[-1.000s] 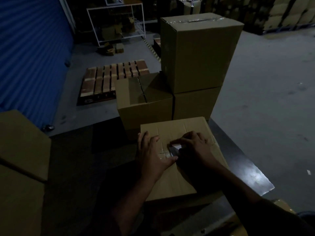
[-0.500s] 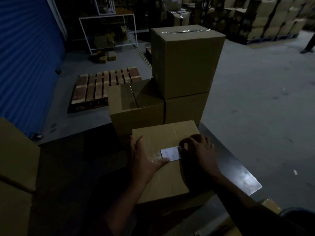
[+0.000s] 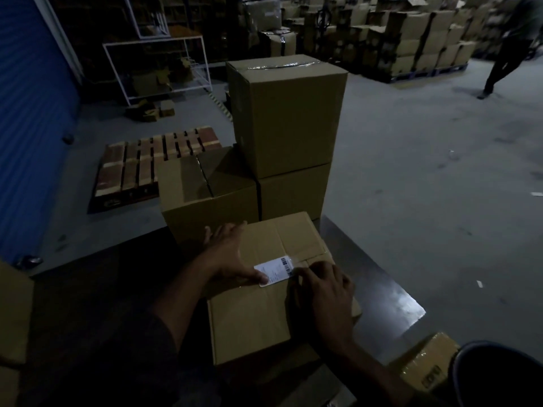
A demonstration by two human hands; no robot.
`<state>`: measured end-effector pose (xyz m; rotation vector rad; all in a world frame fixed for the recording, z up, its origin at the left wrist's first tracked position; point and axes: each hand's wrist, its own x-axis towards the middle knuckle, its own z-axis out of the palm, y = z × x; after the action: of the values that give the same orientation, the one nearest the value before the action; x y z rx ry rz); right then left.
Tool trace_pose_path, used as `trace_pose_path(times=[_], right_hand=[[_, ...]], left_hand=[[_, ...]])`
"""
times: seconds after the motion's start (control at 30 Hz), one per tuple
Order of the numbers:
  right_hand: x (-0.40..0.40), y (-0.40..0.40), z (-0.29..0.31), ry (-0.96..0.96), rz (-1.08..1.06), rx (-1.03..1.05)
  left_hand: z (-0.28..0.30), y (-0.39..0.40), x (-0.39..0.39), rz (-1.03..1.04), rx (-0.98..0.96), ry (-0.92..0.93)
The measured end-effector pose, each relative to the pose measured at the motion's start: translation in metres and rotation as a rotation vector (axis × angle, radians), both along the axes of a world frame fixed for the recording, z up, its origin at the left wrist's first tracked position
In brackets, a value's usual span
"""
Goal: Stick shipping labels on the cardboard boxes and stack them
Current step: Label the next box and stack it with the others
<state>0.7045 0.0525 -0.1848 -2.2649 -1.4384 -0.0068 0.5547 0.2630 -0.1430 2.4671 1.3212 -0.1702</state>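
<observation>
A flat cardboard box lies on the dark table in front of me. A white shipping label with a barcode lies on its top, over the taped seam. My left hand lies flat on the box's left part, its thumb pressing the label's near left corner. My right hand rests on the box's right part, fingertips touching the label's right edge. Beyond the table stands a stack of larger boxes: a tall top box on a lower one, and a taped box beside them.
The table's shiny corner is at right. A wooden pallet lies on the floor at left, by a blue shutter. Another box sits at far left. A person walks at the far right, near stacked cartons.
The label, first folded under my fingers, now lies unrolled flat on the box. My left hand slid forward, its thumb on the label's corner; my right hand moved right along the label.
</observation>
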Motion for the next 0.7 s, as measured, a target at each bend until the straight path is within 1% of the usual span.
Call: trace_pose_path(times=[0.07,0.17,0.27,0.33,0.4,0.53,0.7], right_hand=[[0.007,0.004,-0.001,-0.023,0.040,0.000],[0.032,0.025,0.005,-0.058,0.180,-0.015],[0.054,0.051,0.014,-0.105,0.338,-0.046],[0.063,0.062,0.015,-0.117,0.398,-0.064],[0.061,0.065,0.013,-0.085,0.398,-0.037],[0.034,0.052,0.004,0.018,0.267,0.062],[0.019,0.039,-0.003,-0.010,0.216,0.049]], left_hand=[[0.000,-0.008,-0.004,0.077,0.015,-0.008],[-0.006,-0.031,-0.016,0.247,0.056,-0.061],[-0.014,-0.063,-0.029,0.389,0.179,-0.036],[-0.019,-0.079,-0.036,0.452,0.250,-0.032],[-0.025,-0.086,-0.040,0.488,0.268,-0.062],[-0.034,-0.087,-0.040,0.494,0.234,-0.171],[-0.035,-0.087,-0.038,0.459,0.270,-0.191]])
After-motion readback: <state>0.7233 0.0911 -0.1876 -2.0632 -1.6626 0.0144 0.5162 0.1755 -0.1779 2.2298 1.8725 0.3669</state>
